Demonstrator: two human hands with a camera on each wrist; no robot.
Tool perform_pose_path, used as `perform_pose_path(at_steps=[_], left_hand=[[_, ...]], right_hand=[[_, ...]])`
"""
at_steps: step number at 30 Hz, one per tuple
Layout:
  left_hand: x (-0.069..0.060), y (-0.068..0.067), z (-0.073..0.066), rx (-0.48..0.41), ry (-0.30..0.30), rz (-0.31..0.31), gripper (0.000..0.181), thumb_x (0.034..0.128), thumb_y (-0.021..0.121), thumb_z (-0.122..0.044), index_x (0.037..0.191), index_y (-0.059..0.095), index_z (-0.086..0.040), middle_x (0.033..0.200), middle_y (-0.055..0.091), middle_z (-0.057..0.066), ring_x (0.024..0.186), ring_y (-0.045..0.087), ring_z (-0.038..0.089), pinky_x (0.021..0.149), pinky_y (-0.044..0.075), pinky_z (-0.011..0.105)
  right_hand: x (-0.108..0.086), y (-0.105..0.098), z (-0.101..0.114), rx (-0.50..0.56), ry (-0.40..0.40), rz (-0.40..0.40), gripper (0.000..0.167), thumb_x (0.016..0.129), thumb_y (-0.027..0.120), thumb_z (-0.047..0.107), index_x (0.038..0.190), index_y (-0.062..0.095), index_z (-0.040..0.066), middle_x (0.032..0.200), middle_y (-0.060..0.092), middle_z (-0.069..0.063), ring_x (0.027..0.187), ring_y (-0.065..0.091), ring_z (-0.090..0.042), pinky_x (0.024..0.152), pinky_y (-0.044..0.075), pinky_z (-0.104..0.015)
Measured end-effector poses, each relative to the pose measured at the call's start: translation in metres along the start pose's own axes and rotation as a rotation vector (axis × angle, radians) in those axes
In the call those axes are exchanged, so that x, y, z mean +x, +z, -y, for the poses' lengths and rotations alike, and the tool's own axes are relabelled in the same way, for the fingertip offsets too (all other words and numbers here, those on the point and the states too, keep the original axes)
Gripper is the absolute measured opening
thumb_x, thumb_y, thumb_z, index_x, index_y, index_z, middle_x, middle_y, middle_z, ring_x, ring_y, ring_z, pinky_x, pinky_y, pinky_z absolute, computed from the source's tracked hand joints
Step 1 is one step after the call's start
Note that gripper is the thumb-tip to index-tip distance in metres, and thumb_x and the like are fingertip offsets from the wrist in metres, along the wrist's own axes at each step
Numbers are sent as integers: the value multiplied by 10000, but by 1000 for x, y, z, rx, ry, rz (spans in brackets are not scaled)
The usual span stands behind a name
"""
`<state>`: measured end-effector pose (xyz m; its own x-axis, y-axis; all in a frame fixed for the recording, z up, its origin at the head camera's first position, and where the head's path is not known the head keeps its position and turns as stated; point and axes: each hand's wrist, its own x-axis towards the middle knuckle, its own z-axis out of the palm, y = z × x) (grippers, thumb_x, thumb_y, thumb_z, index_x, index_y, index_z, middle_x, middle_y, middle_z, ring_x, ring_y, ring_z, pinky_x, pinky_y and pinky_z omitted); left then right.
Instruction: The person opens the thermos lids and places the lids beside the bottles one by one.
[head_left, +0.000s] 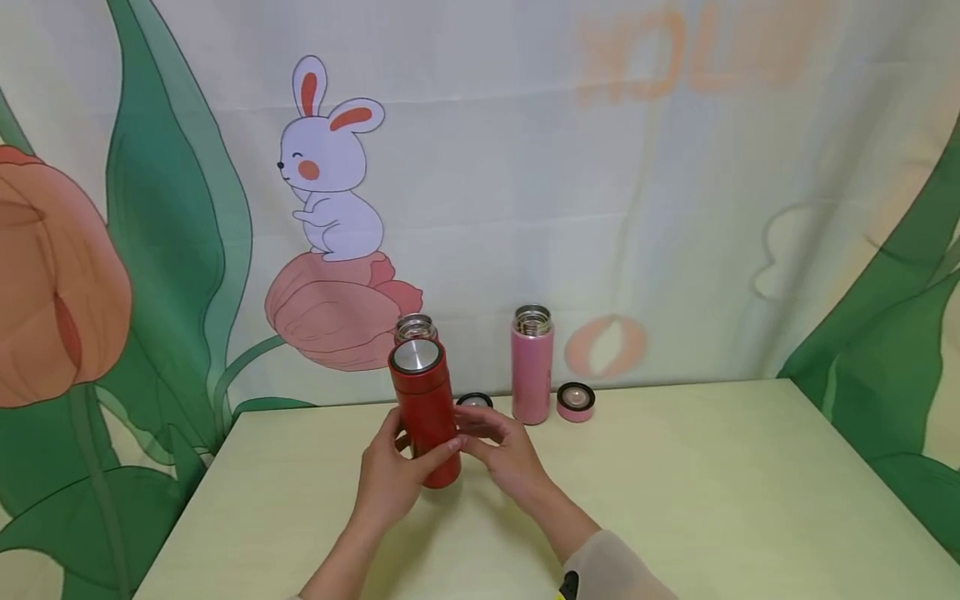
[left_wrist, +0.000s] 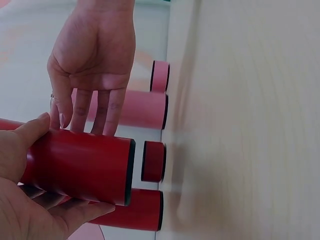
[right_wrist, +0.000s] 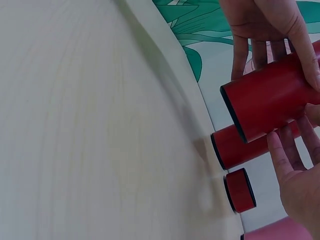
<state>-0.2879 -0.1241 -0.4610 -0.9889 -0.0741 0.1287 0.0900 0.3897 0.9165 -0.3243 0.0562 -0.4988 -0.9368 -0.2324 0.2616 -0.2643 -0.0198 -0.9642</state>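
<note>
A red thermos flask (head_left: pixel 431 433) with a silver-topped lid is held up off the table, tilted slightly. My left hand (head_left: pixel 390 479) grips it from the left, thumb across the front and fingers behind. From the other side my right hand (head_left: pixel 510 467) touches it; in the right wrist view its fingers (right_wrist: pixel 280 155) lie fairly straight against the flask. Behind stands a second red thermos flask (head_left: pixel 416 327) with its steel mouth uncovered, mostly hidden in the head view. Its base end shows as a red flask (left_wrist: pixel 140 210) in the left wrist view, near a red lid (left_wrist: pixel 154 161).
A pink thermos flask (head_left: pixel 532 375), lidless, stands at the table's back edge. Right of it lies a pink lid (head_left: pixel 575 407), black rim up. Behind the pale table (head_left: pixel 675 500) hangs a printed cloth (head_left: pixel 480 183) with a rabbit and flowers.
</note>
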Motion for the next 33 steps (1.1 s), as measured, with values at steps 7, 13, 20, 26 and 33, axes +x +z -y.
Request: perform_pose_path(at_steps=[7, 13, 20, 26, 33], left_hand=[[-5, 12, -2, -13, 8, 20, 776, 803, 886, -448, 1452, 502, -266, 1437, 620, 54, 1346, 580, 371, 1063, 528, 548], [-8, 26, -2, -27, 41, 30, 745, 785, 902, -437, 1412, 537, -267, 1382, 649, 69, 1301, 611, 367, 1038, 548, 531], [-12, 46, -7, -75, 58, 75, 747, 766, 921, -416, 1396, 542, -287, 1373, 646, 63, 1267, 637, 374, 1018, 563, 518], [-16, 59, -7, -81, 75, 103, 747, 774, 917, -406, 1402, 538, -264, 1376, 648, 61, 1284, 622, 371, 1029, 556, 523], [-21, 71, -4, -76, 105, 123, 734, 776, 919, -391, 1392, 545, -255, 1355, 661, 59, 1272, 629, 324, 1037, 554, 511]], right_hand=[[-10, -13, 1, 4, 11, -17, 423, 945, 728, 61, 1356, 684, 151, 1280, 717, -134, 1186, 659, -309, 932, 580, -303], [-22, -26, 2, 2, 38, -42, 411, 936, 738, 72, 1335, 695, 162, 1288, 708, -114, 1162, 689, -296, 936, 581, -317], [-37, -45, 2, -31, 40, -90, 388, 921, 754, 61, 1298, 709, 136, 1270, 723, -85, 1099, 705, -191, 914, 582, -295], [-47, -56, 1, -32, 60, -108, 387, 913, 755, 49, 1287, 713, 139, 1290, 713, -86, 1106, 698, -239, 905, 588, -303], [-58, -66, -2, -49, 91, -117, 380, 913, 736, 23, 1275, 714, 138, 1303, 703, -101, 1103, 700, -273, 886, 594, -296]])
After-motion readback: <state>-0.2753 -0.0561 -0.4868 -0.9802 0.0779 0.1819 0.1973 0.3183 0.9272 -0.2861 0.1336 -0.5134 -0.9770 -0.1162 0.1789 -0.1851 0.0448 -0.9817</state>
